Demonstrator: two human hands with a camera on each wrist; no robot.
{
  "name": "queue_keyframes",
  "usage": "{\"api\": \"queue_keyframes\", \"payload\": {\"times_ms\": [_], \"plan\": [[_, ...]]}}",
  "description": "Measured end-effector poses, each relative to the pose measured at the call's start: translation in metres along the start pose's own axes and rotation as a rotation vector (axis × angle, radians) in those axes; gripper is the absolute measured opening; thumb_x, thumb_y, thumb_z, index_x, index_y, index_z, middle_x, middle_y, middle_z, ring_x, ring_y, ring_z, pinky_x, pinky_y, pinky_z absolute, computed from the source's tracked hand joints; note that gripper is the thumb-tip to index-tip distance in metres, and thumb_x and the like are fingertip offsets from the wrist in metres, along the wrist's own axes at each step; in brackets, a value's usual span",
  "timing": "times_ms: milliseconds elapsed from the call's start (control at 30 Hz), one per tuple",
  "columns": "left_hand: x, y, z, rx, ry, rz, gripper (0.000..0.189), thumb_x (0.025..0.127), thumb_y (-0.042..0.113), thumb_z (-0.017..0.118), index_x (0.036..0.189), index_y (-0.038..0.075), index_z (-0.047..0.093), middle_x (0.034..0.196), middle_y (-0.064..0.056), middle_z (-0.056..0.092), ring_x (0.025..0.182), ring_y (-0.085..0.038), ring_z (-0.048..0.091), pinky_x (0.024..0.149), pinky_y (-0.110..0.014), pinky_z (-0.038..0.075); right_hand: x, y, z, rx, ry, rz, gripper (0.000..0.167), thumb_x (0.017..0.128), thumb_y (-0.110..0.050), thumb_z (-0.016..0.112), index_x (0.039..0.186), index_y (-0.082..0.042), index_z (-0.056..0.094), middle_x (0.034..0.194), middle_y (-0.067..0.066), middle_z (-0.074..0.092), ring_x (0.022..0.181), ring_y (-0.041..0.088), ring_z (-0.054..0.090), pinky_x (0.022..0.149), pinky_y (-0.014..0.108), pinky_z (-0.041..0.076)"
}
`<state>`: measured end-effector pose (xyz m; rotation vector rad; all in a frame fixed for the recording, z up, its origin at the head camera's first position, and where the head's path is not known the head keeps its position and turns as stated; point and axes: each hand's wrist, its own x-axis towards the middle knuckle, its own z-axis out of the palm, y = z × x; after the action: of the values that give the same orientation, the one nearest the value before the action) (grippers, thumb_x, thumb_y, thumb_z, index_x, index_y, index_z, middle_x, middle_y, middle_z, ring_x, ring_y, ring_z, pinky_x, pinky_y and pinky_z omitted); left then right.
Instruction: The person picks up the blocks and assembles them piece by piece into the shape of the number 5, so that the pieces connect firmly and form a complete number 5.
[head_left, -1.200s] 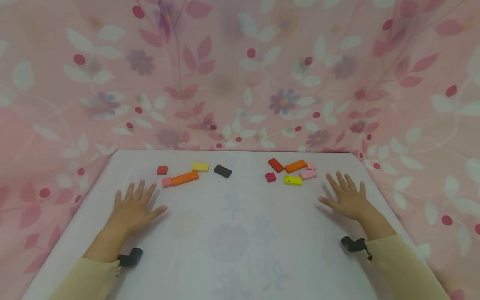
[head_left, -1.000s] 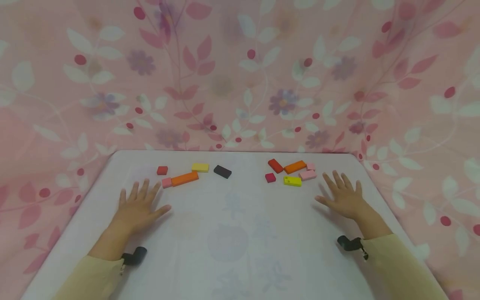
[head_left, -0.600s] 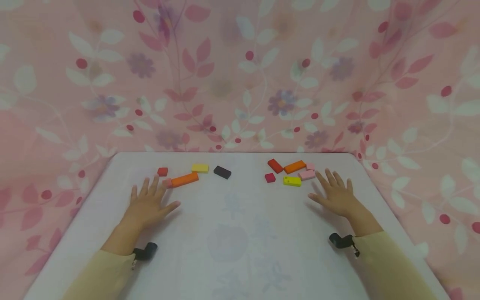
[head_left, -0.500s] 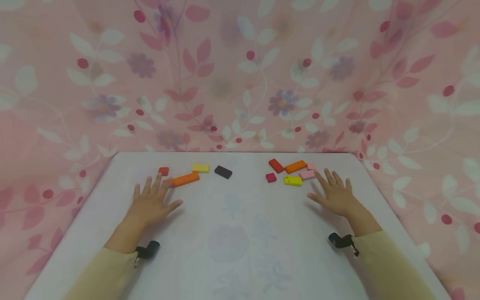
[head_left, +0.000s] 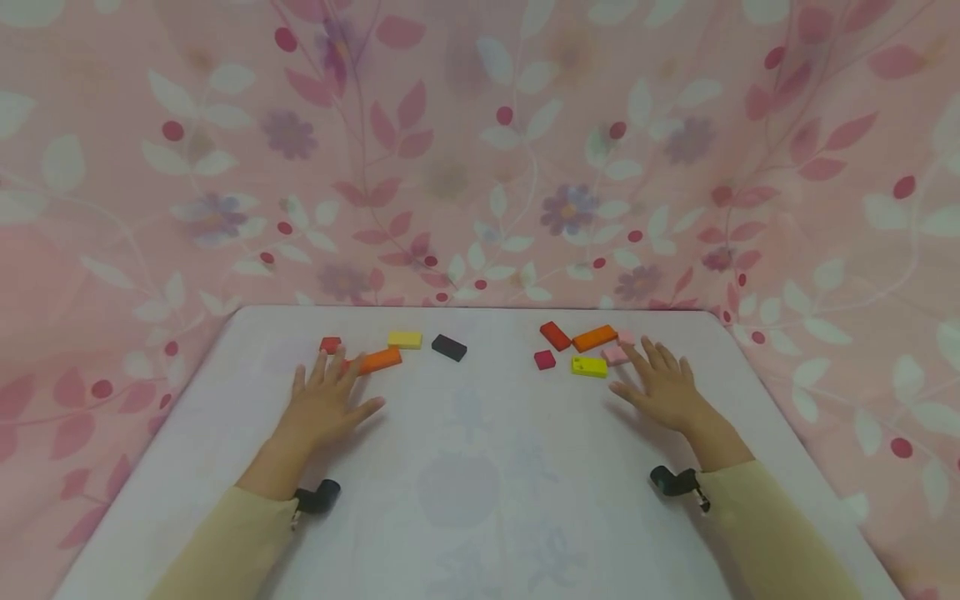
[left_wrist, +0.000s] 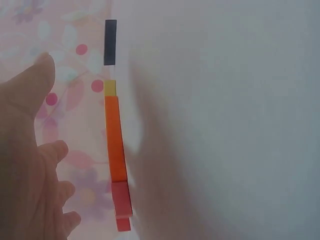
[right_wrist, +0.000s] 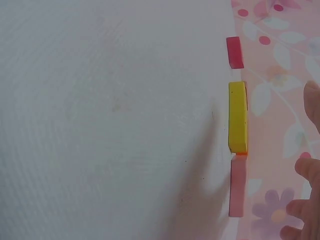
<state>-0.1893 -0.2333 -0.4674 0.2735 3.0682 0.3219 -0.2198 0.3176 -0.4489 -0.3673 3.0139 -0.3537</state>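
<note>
My left hand (head_left: 318,412), fingers spread, is over the table just in front of the left group of blocks. Its fingertips overlap a small red block (head_left: 330,343) and a pink block (left_wrist: 121,199) that the head view mostly hides. Beside them lie an orange block (head_left: 380,361), a yellow block (head_left: 405,340) and a black block (head_left: 449,347). My right hand (head_left: 667,396), also spread, is nearest to a pink block (head_left: 615,356) and a smaller pink one (head_left: 626,337). Further in are a bright yellow block (head_left: 589,367), an orange one (head_left: 595,337), a red one (head_left: 555,335) and a crimson one (head_left: 545,359). Neither hand holds anything.
The blocks lie toward the far edge of a white-covered table (head_left: 457,492). A pink floral cloth (head_left: 465,158) rises behind it and at both sides. Small black cameras sit at both wrists, the left wrist camera (head_left: 318,497) and the right wrist camera (head_left: 672,481).
My left hand has moved forward and to the right, its fingertips now over the red and pink blocks. My right hand has drifted left toward the pink blocks. The blocks have stayed put.
</note>
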Motion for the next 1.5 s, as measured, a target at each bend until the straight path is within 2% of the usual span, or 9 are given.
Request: {"api": "queue_keyframes", "payload": {"times_ms": [167, 300, 433, 733, 967, 1233, 1500], "plan": [[0.006, 0.013, -0.002, -0.018, 0.008, 0.022, 0.092, 0.092, 0.071, 0.048, 0.161, 0.017, 0.02, 0.165, -0.022, 0.007, 0.15, -0.046, 0.0, 0.113, -0.067, -0.006, 0.01, 0.002, 0.002, 0.014, 0.023, -0.007, 0.082, 0.099, -0.062, 0.046, 0.161, -0.015, 0.019, 0.163, 0.027, 0.009, 0.145, 0.053, 0.008, 0.109, 0.073, 0.001], [0.014, 0.021, 0.0, -0.029, 0.021, 0.042, 0.09, 0.093, 0.07, 0.048, 0.161, 0.018, 0.02, 0.165, -0.021, 0.007, 0.15, -0.047, 0.0, 0.114, -0.066, -0.005, 0.017, 0.002, 0.003, 0.028, 0.058, -0.032, 0.075, 0.101, -0.053, 0.048, 0.159, -0.011, 0.025, 0.161, 0.029, 0.013, 0.144, 0.053, 0.012, 0.111, 0.071, 0.006], [0.022, 0.026, 0.005, -0.023, 0.032, 0.052, 0.089, 0.094, 0.069, 0.048, 0.161, 0.018, 0.021, 0.165, -0.02, 0.008, 0.149, -0.047, 0.002, 0.114, -0.065, -0.004, 0.025, 0.0, 0.004, 0.055, 0.079, -0.04, 0.073, 0.102, -0.053, 0.046, 0.157, -0.008, 0.028, 0.16, 0.029, 0.017, 0.144, 0.052, 0.015, 0.113, 0.068, 0.009], [0.04, 0.037, 0.017, -0.041, 0.098, 0.111, 0.08, 0.096, 0.063, 0.05, 0.157, 0.014, 0.034, 0.163, -0.02, 0.019, 0.15, -0.044, 0.013, 0.116, -0.063, 0.006, 0.041, 0.003, 0.007, 0.106, 0.076, -0.024, 0.067, 0.104, -0.047, 0.045, 0.157, -0.008, 0.032, 0.159, 0.028, 0.022, 0.143, 0.052, 0.019, 0.112, 0.069, 0.01], [0.049, 0.05, 0.017, -0.041, 0.103, 0.111, 0.074, 0.097, 0.058, 0.053, 0.154, 0.012, 0.038, 0.162, -0.021, 0.023, 0.149, -0.043, 0.016, 0.117, -0.062, 0.009, 0.054, 0.007, 0.008, 0.166, 0.108, -0.034, 0.061, 0.104, -0.042, 0.05, 0.151, -0.003, 0.041, 0.156, 0.027, 0.029, 0.14, 0.052, 0.025, 0.111, 0.069, 0.015], [0.063, 0.068, 0.018, -0.061, 0.149, 0.117, 0.068, 0.1, 0.053, 0.052, 0.151, 0.01, 0.043, 0.158, -0.02, 0.034, 0.147, -0.04, 0.025, 0.118, -0.056, 0.016, 0.069, 0.006, 0.01, 0.216, 0.116, -0.025, 0.057, 0.102, -0.04, 0.055, 0.148, -0.007, 0.047, 0.153, 0.024, 0.036, 0.138, 0.048, 0.03, 0.111, 0.066, 0.021], [0.074, 0.081, 0.024, -0.06, 0.181, 0.092, 0.063, 0.101, 0.047, 0.052, 0.148, 0.006, 0.046, 0.151, -0.019, 0.044, 0.143, -0.036, 0.034, 0.119, -0.049, 0.018, 0.08, 0.004, 0.014, 0.288, 0.071, 0.028, 0.057, 0.101, -0.039, 0.059, 0.149, -0.01, 0.047, 0.151, 0.02, 0.039, 0.128, 0.042, 0.039, 0.107, 0.063, 0.032]]}}
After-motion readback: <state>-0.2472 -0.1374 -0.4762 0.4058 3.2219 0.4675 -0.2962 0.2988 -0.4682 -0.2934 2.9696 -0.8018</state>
